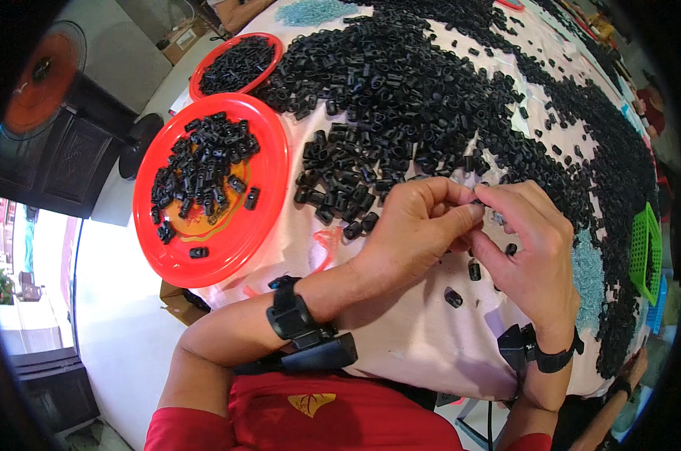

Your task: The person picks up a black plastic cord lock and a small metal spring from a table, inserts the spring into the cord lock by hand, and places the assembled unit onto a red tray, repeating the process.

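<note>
My left hand (423,229) and my right hand (532,244) meet fingertip to fingertip over the front of the cloth-covered table. Both are closed in a pinch. A dark bit of a small part (477,201) shows between the fingertips; the fingers cover most of it. Just beyond the hands spreads a heap of small black plastic parts (400,90), short and hollow like little sleeves. A few loose ones lie below the hands, among them one black part (453,298) on the pale cloth (400,338).
A red plate (261,248) of assembled-looking black pieces stands at the left, with a red tray (278,56) of thin black pieces behind it. Light-blue small parts (587,278) and a green basket (645,255) are at the right. Another person's arm (618,391) reaches in there.
</note>
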{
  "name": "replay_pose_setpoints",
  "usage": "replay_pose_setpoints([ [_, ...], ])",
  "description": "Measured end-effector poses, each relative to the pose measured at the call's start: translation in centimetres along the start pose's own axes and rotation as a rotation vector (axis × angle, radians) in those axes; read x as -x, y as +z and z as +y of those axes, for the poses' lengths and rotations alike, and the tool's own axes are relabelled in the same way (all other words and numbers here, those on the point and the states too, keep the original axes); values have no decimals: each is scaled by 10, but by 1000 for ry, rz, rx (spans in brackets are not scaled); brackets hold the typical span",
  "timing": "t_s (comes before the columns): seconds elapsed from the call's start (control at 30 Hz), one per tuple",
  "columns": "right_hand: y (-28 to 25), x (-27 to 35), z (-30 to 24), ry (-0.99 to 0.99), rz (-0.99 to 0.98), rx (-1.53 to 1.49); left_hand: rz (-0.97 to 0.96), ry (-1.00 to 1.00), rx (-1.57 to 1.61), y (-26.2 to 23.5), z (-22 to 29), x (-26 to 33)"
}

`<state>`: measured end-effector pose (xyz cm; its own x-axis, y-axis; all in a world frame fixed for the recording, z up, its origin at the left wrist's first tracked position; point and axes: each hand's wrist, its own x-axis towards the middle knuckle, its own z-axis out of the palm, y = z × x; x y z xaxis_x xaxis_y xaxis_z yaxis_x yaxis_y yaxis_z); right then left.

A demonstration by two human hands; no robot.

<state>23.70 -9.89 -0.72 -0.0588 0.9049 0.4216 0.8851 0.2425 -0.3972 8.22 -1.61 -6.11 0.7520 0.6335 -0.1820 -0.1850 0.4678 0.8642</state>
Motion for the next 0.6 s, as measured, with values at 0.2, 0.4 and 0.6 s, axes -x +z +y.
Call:
replay_pose_setpoints([
  [0.2,5,-2,-5,-55,69,25,-59,-19,6,-4,3,-1],
  [0.4,5,-3,-4,17,53,-23,-21,-88,96,-3,15,5],
  [0.6,10,-2,7,34,45,-78,-57,-123,129,-5,11,2],
])
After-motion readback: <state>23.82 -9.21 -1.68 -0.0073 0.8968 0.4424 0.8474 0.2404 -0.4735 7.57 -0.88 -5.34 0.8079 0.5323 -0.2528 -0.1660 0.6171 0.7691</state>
